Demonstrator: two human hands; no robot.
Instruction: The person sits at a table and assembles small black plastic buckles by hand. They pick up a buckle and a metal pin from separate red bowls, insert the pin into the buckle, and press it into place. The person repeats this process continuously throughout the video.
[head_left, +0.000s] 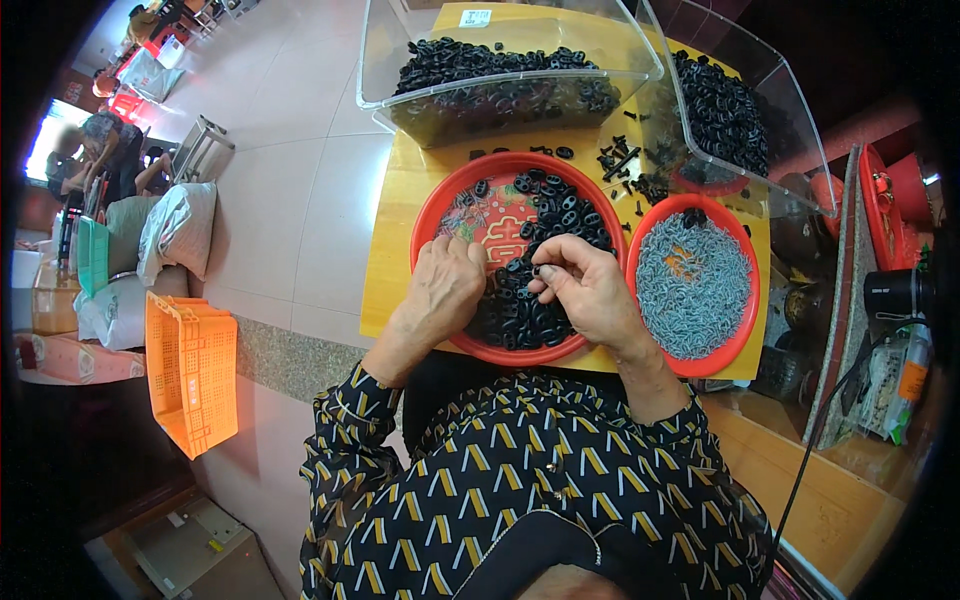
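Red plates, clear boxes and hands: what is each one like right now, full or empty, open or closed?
Left red plate: partly covered with black rings, mostly on its right side.
Right red plate: filled with small grey metal pieces.
Near clear box: open, holding black rings.
Far clear box: open, tilted, holding black rings.
Left hand: curled, resting on the rings.
Right hand: fingers pinching a black ring.
Orange crate: on the floor, on its side.

- Black blouse [520, 480] with a repeating pattern of slanted yellow and white bars.
- Long sleeves end at the wrists; cuffs gathered.
- Both hands bare, no rings or watch visible.
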